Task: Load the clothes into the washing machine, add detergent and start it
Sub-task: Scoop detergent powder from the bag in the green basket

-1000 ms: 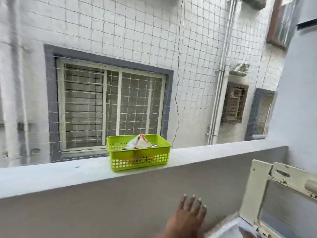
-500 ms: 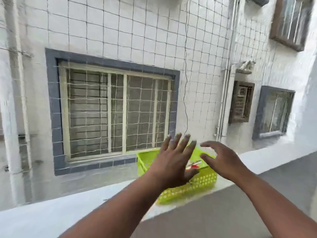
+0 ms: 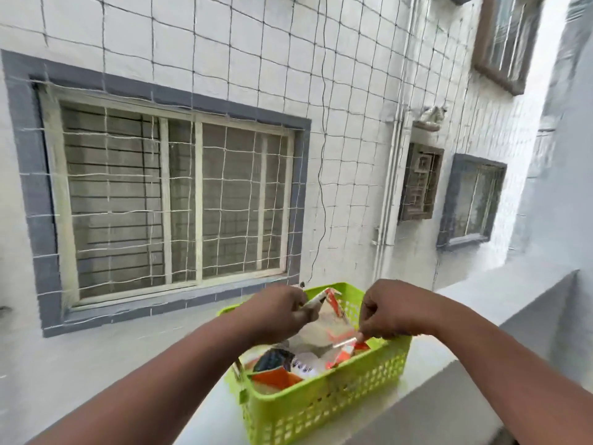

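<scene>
Change: both of my hands have dropped from hovering open above the basket half a second ago to closing on the packet inside it, and the basket now sits nearer and lower in my view.
Left hand: my left hand (image 3: 278, 311) has its fingers curled, pinching the upper left corner of the packet (image 3: 324, 329).
Right hand: my right hand (image 3: 390, 311) has its fingers curled down, pinching the packet's lower right edge at the basket's right side.
Grip: both hands are closed on the same packet, which is stretched between them and tilted, its top end raised above the rim.
Packet: white and see-through plastic with orange-red print; I cannot read what it says or tell how full it is.
Basket: the lime-green plastic basket (image 3: 321, 409) with its perforated walls stands on the ledge, directly under my hands.
Other contents: more orange-and-white pouches (image 3: 282, 370) lie in the bottom of the basket, with something dark among them that I cannot make out.
Ledge: the pale concrete ledge (image 3: 475, 303) runs across in front of me, touching the basket's base.
Netting: a square-mesh net (image 3: 321, 91) hangs beyond the ledge.
Beyond: a white tiled wall (image 3: 224, 43) with a grey-framed barred window (image 3: 173, 203), pipes (image 3: 390, 187) to its right, and a smaller window (image 3: 471, 200) further right.
</scene>
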`<action>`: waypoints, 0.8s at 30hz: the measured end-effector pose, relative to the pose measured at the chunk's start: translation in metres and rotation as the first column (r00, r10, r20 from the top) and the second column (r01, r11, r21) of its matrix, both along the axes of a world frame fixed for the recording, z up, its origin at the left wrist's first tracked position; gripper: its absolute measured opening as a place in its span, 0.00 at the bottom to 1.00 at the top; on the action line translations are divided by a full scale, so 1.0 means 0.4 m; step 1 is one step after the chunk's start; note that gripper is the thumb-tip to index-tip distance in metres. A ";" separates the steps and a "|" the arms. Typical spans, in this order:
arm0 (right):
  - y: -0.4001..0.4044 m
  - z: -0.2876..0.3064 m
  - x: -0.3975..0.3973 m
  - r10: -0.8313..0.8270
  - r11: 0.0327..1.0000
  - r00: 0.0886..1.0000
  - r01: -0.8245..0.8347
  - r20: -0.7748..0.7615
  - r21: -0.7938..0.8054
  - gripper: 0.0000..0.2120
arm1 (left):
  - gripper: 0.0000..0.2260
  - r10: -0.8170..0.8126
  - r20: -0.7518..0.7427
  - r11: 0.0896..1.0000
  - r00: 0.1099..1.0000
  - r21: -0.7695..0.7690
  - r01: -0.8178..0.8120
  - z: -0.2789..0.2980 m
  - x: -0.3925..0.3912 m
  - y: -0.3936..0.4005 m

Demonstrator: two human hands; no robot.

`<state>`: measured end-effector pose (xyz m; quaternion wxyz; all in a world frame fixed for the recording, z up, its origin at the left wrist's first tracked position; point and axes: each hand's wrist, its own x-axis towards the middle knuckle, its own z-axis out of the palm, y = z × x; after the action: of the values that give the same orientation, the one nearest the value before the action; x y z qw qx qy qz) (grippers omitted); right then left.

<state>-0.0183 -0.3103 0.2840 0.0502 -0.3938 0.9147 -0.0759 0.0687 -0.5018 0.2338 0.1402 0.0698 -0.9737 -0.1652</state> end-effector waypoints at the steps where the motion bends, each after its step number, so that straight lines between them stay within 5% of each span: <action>1: 0.005 0.008 0.003 0.009 1.000 0.999 -0.008 0.049 -0.023 0.07 | 0.15 0.007 -0.012 1.000 1.000 0.030 -0.007 -0.001 -0.003 -0.005; 4: 0.012 0.018 0.026 0.061 0.983 0.992 -0.042 0.106 -0.177 0.07 | 0.19 0.035 -0.021 0.990 0.999 0.136 -0.032 -0.004 -0.004 -0.006; 6: 0.008 0.008 0.043 0.062 0.945 0.998 -0.063 -0.015 -0.322 0.08 | 0.20 0.036 -0.026 0.989 0.999 0.144 -0.032 -0.005 -0.004 -0.003; 10: -0.003 -0.055 0.076 0.015 0.752 0.990 -0.104 -0.140 -0.651 0.07 | 0.21 0.042 -0.030 0.994 0.999 0.099 -0.039 -0.008 0.001 0.001; 13: -0.021 -0.104 0.076 0.001 0.757 0.986 -0.111 -0.168 -0.644 0.06 | 0.21 0.051 -0.025 0.997 0.998 0.059 -0.049 -0.005 0.007 0.008; 18: -0.049 -0.119 0.050 -0.048 0.754 0.987 0.135 0.151 -0.643 0.05 | 0.22 0.036 -0.047 0.991 0.998 0.129 -0.029 -0.004 0.011 0.009; 24: -0.065 -0.076 0.034 0.016 0.682 0.785 0.444 0.619 -0.581 0.04 | 0.26 0.060 -0.051 0.935 0.997 0.351 -0.038 -0.010 -0.002 -0.012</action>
<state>-0.0048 -0.3362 0.2538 0.1623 -0.2238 0.7962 -0.5382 0.0679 -0.5064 0.2298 0.1593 0.1127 -0.9220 -0.3344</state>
